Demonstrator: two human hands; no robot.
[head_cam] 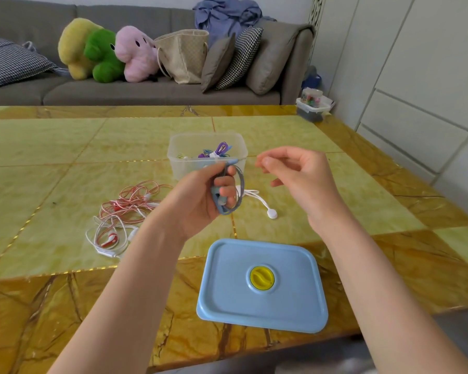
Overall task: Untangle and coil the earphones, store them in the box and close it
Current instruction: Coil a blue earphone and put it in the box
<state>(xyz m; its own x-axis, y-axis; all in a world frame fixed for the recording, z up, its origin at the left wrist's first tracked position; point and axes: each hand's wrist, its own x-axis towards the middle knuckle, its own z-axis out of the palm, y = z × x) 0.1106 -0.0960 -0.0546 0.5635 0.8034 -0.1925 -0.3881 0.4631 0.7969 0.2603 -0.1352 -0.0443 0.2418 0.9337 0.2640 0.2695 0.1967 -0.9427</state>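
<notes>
Head view: left hand (200, 197) grasps blue earphones (234, 194), coiled round fingers, above table middle. Right hand (295, 175) released, fingers loosely curled, holds nothing, just right of coil. Clear box (179, 157) open behind hands toward far edge, purple earphones (219, 149) inside. Blue lid (262, 284) flat near front edge. Red-white earphones (125, 211) tangled left of middle. White cord (260, 202) on table (65, 157) under hands.

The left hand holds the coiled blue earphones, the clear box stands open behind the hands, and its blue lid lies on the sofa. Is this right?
Not quite. The blue lid lies on the table, in front of the hands, not on the sofa; the head view shows it. The rest holds: the left hand holds the coiled blue earphones, and the clear box stands open behind.
</notes>
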